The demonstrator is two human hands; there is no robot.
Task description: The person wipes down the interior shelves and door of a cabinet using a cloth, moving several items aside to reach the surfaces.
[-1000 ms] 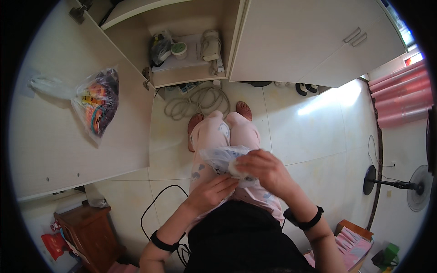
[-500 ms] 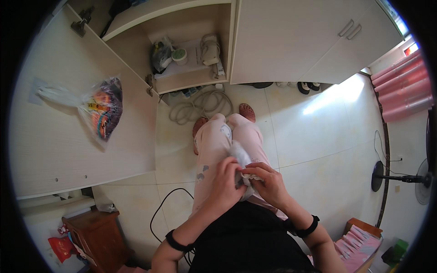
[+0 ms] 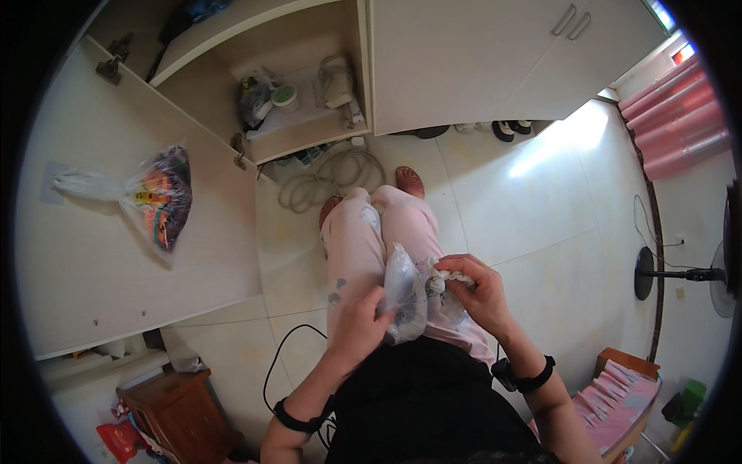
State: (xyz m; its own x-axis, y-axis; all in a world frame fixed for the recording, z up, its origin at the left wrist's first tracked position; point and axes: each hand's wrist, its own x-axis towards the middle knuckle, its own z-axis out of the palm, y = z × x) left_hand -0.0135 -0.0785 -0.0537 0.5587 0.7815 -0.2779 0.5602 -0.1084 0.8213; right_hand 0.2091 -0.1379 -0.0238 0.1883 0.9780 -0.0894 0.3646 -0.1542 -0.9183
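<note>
Well, far left of the translucent bag (image 3: 406, 298) held over the lap, a knotted clear bag (image 3: 158, 203) with colourful contents hangs on the open cabinet door (image 3: 209, 263). Below that hanging bag and left of the translucent bag is a brown wooden cabinet (image 3: 182, 406). Beyond the translucent bag, up and to its left, a tub (image 3: 284, 97) with a green lid sits on the low shelf, and nearer to it a pale coiled hose (image 3: 332, 179) lies on the floor.

Just at the translucent bag's left side, the left hand (image 3: 359, 321) grips it between thumb and fingers; what is inside is too blurred to name. Just right of the translucent bag, the right hand (image 3: 479, 295) pinches a white twisted strip (image 3: 457, 276), with crumpled clear plastic below; whether this joins the translucent bag I cannot tell.

For good handling, the left hold seems best firm but light, gathering loose film without squeezing the contents, while the right pinch stays close to the twist and works gently, since thin plastic may tear or slip. Well right of the translucent bag stands a black fan (image 3: 644, 272), with a pink curtain (image 3: 676, 116) beyond
</note>
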